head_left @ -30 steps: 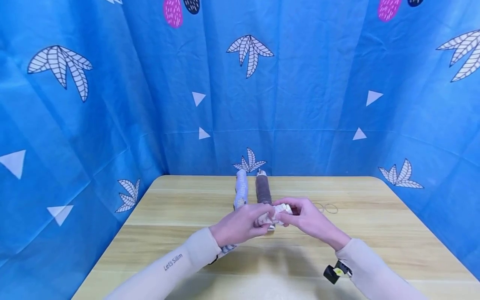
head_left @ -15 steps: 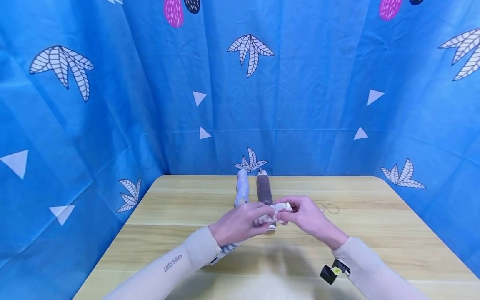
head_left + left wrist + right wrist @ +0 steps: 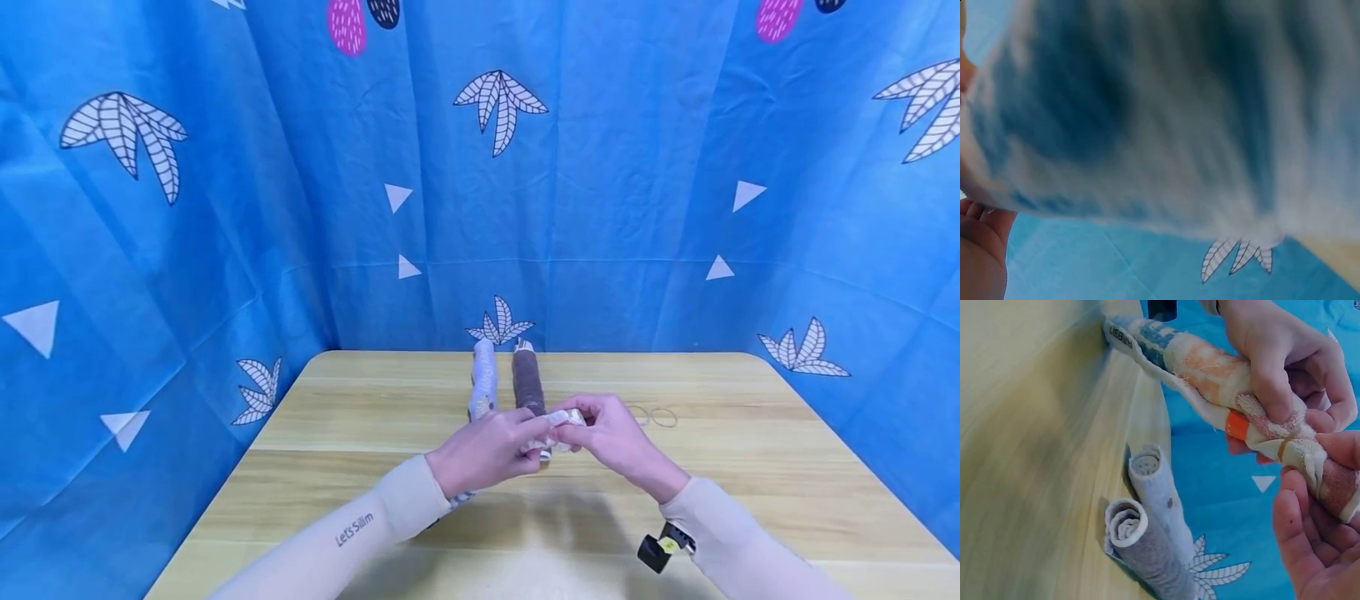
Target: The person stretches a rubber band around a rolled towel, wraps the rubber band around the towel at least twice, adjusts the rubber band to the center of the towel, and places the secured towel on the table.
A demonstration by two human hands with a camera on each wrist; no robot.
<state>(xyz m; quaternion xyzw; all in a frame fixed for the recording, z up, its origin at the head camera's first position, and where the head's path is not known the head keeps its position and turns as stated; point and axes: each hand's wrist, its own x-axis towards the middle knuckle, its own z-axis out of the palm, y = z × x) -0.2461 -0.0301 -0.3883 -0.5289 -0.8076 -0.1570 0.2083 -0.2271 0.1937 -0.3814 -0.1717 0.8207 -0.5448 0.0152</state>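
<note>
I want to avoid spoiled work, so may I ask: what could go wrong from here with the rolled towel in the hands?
The thin band sits near one end of the rolled towel, so it might slip off there. The long pale edge looks loose, so the roll could open. In the head view, the left hand overlaps the brown roll and might bump it.
</note>
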